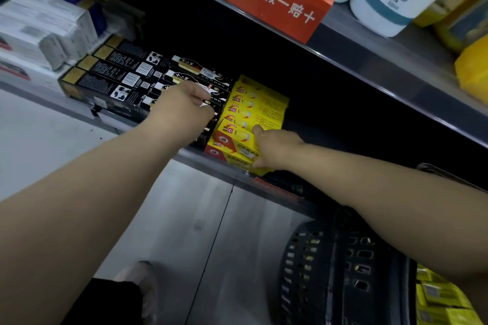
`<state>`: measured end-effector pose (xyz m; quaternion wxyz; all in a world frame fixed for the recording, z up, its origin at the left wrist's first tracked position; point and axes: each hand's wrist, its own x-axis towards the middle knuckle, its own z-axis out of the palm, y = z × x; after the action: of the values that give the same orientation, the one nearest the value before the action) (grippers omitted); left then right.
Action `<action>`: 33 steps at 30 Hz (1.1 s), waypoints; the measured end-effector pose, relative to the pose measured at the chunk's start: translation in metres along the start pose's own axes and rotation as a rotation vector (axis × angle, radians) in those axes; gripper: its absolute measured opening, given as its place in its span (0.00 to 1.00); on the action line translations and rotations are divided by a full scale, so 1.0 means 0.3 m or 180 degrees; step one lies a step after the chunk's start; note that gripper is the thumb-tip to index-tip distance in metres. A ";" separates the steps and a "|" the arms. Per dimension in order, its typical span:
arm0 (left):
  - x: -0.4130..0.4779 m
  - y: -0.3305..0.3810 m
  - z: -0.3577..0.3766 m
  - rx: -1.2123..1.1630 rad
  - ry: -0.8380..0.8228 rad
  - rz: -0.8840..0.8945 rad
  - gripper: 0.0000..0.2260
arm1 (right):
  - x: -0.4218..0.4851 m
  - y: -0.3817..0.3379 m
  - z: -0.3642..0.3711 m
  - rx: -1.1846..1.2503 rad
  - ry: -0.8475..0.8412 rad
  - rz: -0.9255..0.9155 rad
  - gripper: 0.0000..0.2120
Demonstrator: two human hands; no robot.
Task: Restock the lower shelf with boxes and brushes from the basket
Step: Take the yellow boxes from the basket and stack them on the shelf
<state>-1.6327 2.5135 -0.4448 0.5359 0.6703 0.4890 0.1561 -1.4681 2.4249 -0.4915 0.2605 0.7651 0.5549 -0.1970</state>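
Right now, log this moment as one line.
left hand on black boxes | right hand on yellow boxes | basket below

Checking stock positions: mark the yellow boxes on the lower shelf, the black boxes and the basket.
yellow boxes (260, 108): head view, top face of the stack.
black boxes (118, 74): head view, printed top of one box.
basket (311, 266): head view, perforated dark side wall.
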 end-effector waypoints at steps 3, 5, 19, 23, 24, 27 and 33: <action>0.004 0.003 0.010 -0.0002 -0.0039 -0.0043 0.09 | 0.005 -0.004 0.011 -0.0137 0.0146 -0.0024 0.36; 0.003 0.006 0.016 -0.0010 -0.0064 -0.0086 0.07 | 0.008 -0.006 0.018 -0.0251 0.0252 -0.0087 0.36; -0.045 0.019 0.008 0.0136 -0.0171 0.0092 0.04 | 0.003 -0.002 0.013 -0.0277 0.0348 -0.0170 0.36; -0.082 0.055 0.022 0.0150 -0.0336 0.0221 0.04 | -0.041 0.043 -0.051 -0.0068 -0.0100 -0.0188 0.39; -0.098 0.070 0.033 0.0148 -0.0441 0.0275 0.04 | -0.064 0.060 -0.076 -0.0027 -0.0133 -0.0183 0.38; -0.162 0.128 0.089 0.0358 -0.0779 0.0604 0.05 | -0.177 0.113 -0.144 0.0541 0.0188 -0.0225 0.27; -0.331 0.238 0.244 0.1367 -0.0918 0.1767 0.07 | -0.557 0.253 -0.155 0.1770 0.1231 -0.0019 0.11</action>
<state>-1.5911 2.3942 -0.3789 0.3838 0.8894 0.2299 0.0933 -1.4465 2.3099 -0.3427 -0.0688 0.8285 0.5213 -0.1929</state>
